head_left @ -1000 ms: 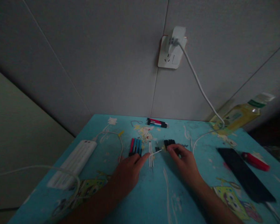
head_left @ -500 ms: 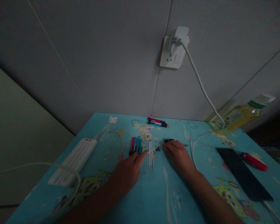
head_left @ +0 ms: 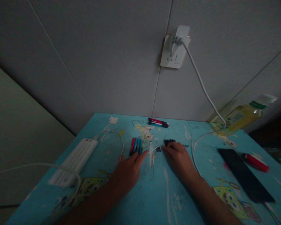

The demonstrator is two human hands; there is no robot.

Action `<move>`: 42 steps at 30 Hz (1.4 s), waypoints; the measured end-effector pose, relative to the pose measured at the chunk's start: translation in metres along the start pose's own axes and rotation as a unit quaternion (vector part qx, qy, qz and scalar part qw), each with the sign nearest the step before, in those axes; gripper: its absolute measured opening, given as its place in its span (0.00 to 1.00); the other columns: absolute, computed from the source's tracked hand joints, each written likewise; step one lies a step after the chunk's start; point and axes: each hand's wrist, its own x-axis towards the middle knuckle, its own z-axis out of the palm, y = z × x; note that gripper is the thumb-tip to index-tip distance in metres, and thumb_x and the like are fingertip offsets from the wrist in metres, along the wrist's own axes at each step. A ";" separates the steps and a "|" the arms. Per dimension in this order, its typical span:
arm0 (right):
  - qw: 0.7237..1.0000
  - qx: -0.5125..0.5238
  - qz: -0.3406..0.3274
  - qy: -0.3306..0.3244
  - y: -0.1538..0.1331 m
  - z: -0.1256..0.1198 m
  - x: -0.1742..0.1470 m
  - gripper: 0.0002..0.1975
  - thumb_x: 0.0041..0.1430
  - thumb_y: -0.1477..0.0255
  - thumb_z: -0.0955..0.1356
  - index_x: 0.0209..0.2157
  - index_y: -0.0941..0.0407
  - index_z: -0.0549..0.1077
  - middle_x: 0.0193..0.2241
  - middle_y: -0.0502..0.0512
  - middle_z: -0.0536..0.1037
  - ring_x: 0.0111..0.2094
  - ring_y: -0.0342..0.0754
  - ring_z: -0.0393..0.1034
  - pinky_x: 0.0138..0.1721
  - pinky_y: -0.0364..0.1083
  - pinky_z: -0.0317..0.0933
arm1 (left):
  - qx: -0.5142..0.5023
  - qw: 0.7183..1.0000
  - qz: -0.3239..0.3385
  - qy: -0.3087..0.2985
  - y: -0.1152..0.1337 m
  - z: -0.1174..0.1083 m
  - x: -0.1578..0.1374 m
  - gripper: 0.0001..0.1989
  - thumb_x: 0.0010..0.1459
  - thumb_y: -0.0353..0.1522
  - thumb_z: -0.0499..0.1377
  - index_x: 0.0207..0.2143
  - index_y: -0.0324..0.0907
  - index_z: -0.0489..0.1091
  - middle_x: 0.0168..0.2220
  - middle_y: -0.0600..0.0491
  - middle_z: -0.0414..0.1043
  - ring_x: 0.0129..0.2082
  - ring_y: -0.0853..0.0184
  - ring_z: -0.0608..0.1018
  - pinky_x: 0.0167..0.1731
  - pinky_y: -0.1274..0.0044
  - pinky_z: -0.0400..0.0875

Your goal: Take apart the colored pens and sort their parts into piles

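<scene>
My left hand [head_left: 129, 168] pinches a thin white pen refill [head_left: 154, 148], whose free end points right across several more white refills [head_left: 151, 157] lying side by side. Just beyond that hand lie red and blue pen barrels [head_left: 136, 144] in a row. My right hand [head_left: 179, 157] rests on the table with its fingertips drawn together; whatever they may hold is too small to make out. Small black pen parts [head_left: 169, 142] sit behind its fingers. Between the two hands is a little group of dark pieces [head_left: 158, 149].
Several whole pens [head_left: 158, 122] lie by the wall. A white power strip [head_left: 73, 161] and its cable are on the left. On the right are a black flat device [head_left: 244, 175], a red-handled object [head_left: 255, 162], a bottle of yellow liquid [head_left: 241, 117] and a white charging cable [head_left: 202, 86].
My right hand has shifted very slightly left, its fingertips closer to the dark pieces. My left hand stays nearly still with the refill.
</scene>
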 end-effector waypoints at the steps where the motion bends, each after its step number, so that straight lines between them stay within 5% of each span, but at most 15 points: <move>1: 1.000 0.002 0.002 0.001 0.000 0.000 0.000 0.11 0.65 0.74 0.67 0.44 0.51 0.79 0.40 0.57 0.75 0.40 0.52 0.67 0.43 0.50 0.63 | 0.000 1.000 -0.002 0.001 0.000 0.000 0.000 0.31 0.63 0.21 0.47 0.67 0.50 0.51 0.45 0.49 0.72 0.37 0.63 0.76 0.44 0.68 0.69; 18: 0.999 0.026 0.030 0.002 -0.007 0.001 0.002 0.08 0.65 0.73 0.68 0.40 0.52 0.80 0.39 0.56 0.75 0.41 0.52 0.67 0.43 0.51 0.63 | 0.010 1.000 -0.011 -0.021 0.003 -0.004 0.001 0.31 0.63 0.22 0.48 0.66 0.50 0.53 0.44 0.49 0.73 0.37 0.61 0.77 0.48 0.61 0.68; 34: 0.998 0.047 0.023 0.030 -0.007 0.001 0.000 0.06 0.64 0.73 0.68 0.39 0.53 0.79 0.37 0.56 0.77 0.39 0.53 0.68 0.42 0.51 0.61 | -0.004 1.000 -0.006 -0.024 0.004 -0.007 0.002 0.30 0.64 0.22 0.47 0.66 0.49 0.54 0.43 0.49 0.73 0.35 0.60 0.77 0.43 0.65 0.69; 42: 0.977 0.168 -0.107 0.074 -0.030 -0.011 -0.006 0.14 0.67 0.75 0.65 0.52 0.56 0.73 0.39 0.58 0.77 0.39 0.50 0.69 0.43 0.51 0.63 | -0.021 1.000 0.006 0.005 0.004 -0.005 0.000 0.29 0.65 0.23 0.47 0.66 0.48 0.53 0.43 0.49 0.73 0.35 0.60 0.77 0.46 0.61 0.68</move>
